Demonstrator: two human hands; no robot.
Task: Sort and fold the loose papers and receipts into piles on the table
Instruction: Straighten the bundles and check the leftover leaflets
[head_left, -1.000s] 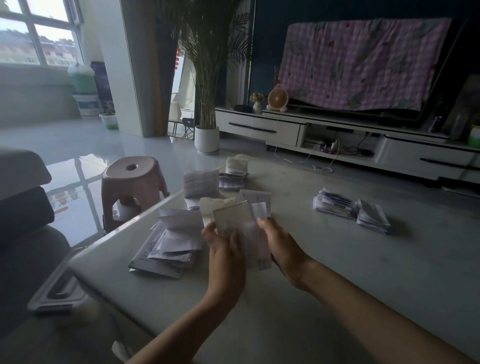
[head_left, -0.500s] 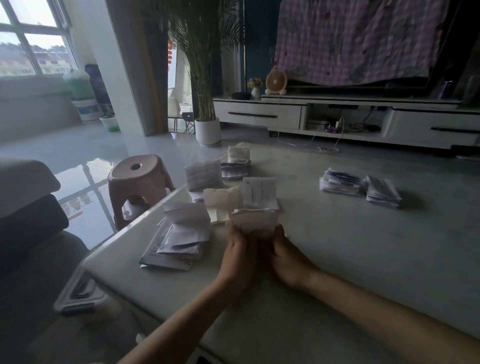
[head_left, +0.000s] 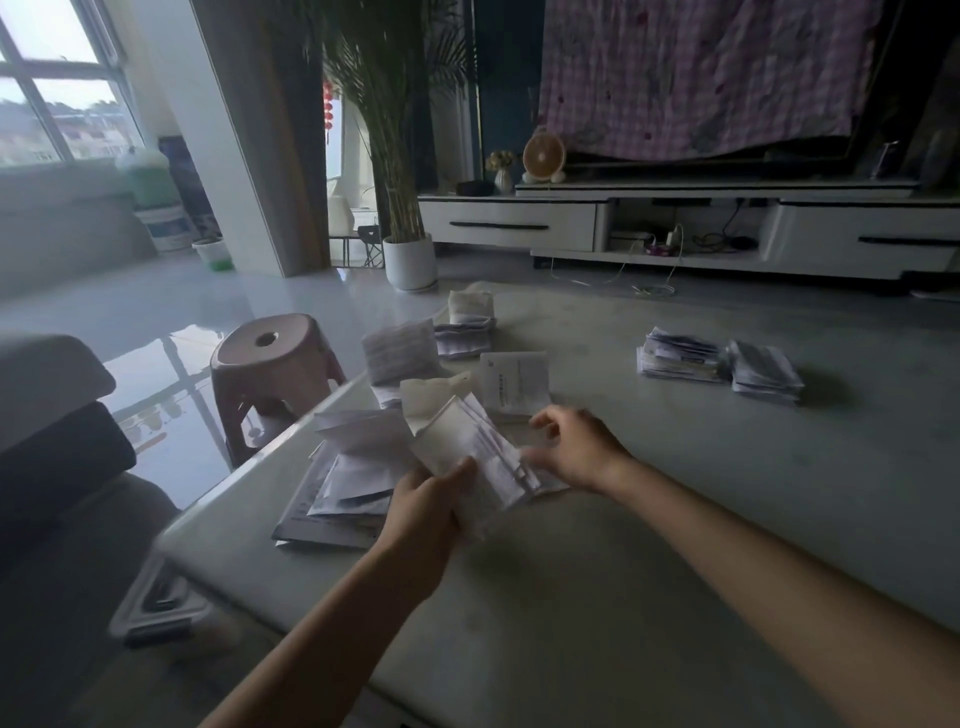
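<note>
From the head camera, the left hand (head_left: 426, 514) gripped a bundle of folded receipts (head_left: 467, 447), thumb on top and fingers curled beneath, tilted just above the bench (head_left: 675, 545). The right hand (head_left: 576, 449) sat just right of the bundle, fingers loosely bent and holding nothing, thumb at the bundle's fanned edge; contact there was unclear. A heap of loose papers (head_left: 343, 483) lay just left of the bundle, reaching toward the bench's edge. A folded sheet (head_left: 514, 382) lay just beyond the bundle, and two sorted stacks (head_left: 717, 364) sat well apart, far to its right.

The bundle's sheets were splayed, held at one end only. A loosened thumb would probably let them slide out and mix into the heap beside them. A careless sweep of the left forearm could also push that heap off the bench edge.
</note>
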